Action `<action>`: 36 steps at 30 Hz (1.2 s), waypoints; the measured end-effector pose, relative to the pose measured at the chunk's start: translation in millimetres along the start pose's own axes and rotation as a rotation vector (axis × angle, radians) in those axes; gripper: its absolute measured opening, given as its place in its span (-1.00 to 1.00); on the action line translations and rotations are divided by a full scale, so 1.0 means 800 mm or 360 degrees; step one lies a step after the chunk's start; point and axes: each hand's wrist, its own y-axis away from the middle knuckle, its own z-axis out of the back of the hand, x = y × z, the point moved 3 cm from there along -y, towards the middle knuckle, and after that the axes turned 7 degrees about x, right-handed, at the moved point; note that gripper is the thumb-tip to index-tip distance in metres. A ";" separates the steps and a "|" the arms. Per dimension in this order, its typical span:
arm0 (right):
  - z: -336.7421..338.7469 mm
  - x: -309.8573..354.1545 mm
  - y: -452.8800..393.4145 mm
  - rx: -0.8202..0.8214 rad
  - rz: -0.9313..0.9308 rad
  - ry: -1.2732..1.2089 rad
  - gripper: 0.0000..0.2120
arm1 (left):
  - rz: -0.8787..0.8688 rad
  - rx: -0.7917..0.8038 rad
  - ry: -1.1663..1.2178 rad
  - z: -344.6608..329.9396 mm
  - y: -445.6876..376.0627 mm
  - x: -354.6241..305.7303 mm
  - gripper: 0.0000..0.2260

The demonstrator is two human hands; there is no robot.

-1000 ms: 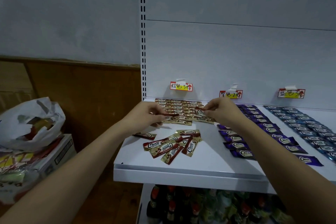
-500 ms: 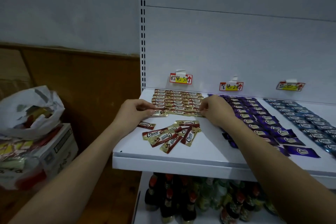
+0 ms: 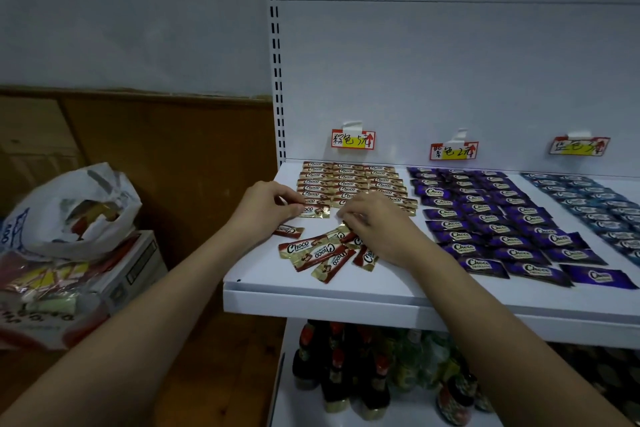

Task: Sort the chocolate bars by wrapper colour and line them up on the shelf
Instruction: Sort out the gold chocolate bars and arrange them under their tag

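Observation:
On the white shelf [image 3: 346,288], brown-and-gold Choco bars [image 3: 348,180] lie in neat rows at the back left. A loose heap of the same brown bars [image 3: 320,253] sits nearer the front. My left hand [image 3: 265,208] pinches the end of one brown bar [image 3: 317,210] at the front of the left row. My right hand [image 3: 375,225] reaches down onto the heap, its fingertips curled on a bar there [image 3: 341,230]. One single brown bar [image 3: 288,230] lies under my left wrist. Purple bars [image 3: 491,218] fill the middle rows, blue bars [image 3: 595,204] the right.
Three price tags [image 3: 352,139] hang on the back panel above the rows. Bottles [image 3: 346,374] stand on the lower shelf. To the left, a white plastic bag [image 3: 72,208] sits on a cardboard box [image 3: 131,263] beside a wooden wall.
My right hand has come back from the right end of the brown rows down to the loose heap. My left hand has shifted right along the front bar. The camera tilted down.

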 end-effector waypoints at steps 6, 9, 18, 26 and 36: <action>0.001 -0.001 0.002 -0.0006 -0.0008 -0.0020 -0.75 | -0.0031 -0.0011 -0.0165 -0.005 -0.007 -0.005 -0.83; 0.004 -0.001 0.005 0.0002 -0.0064 -0.0176 -0.75 | -0.0023 -0.0099 -0.0103 -0.002 -0.003 -0.004 -0.83; 0.017 0.005 0.016 -0.0104 -0.0111 -0.0442 -0.80 | -0.0146 0.0294 -0.0019 0.028 0.023 -0.002 -0.85; 0.026 0.036 0.004 0.0096 0.0029 -0.0264 -0.80 | -0.0115 0.0616 -0.0333 0.040 0.037 0.002 -0.83; 0.026 0.090 -0.005 0.0481 0.0226 -0.0151 -0.85 | 0.0028 -0.0017 0.0676 0.039 0.033 0.000 -0.69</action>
